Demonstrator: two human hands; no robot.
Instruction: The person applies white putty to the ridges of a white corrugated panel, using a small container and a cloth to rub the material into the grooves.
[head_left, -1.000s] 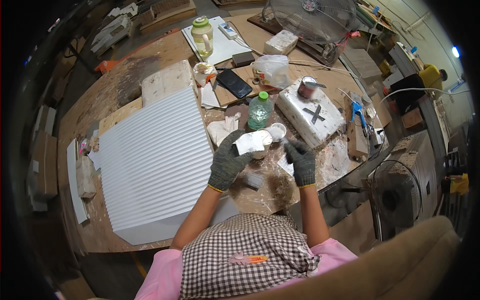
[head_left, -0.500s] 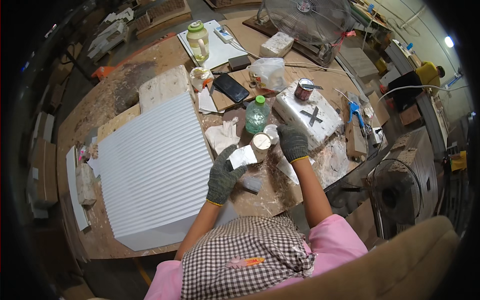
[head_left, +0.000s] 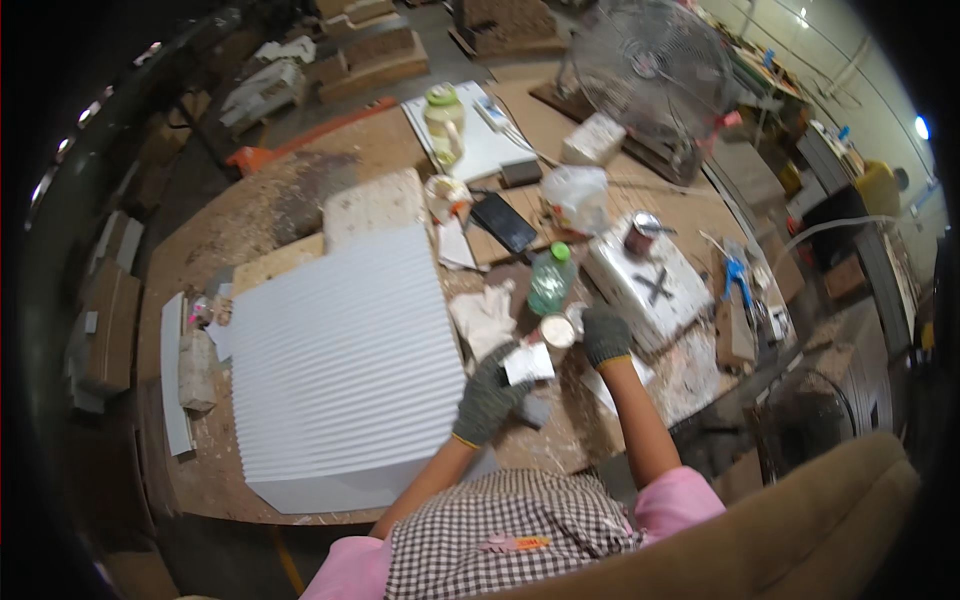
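I observe the left hand (head_left: 487,398) clamped on a white piece (head_left: 528,364) just below the centre of the frame, the piece lying at the hand's upper right; the right hand (head_left: 606,338), right of centre, is beside a small white container (head_left: 575,318), and I cannot tell whether its fingers are closed. I judge the step in hand to be steadying the piece near the round tub (head_left: 557,331); the next move probably calls for keeping it clear of the tub's rim.
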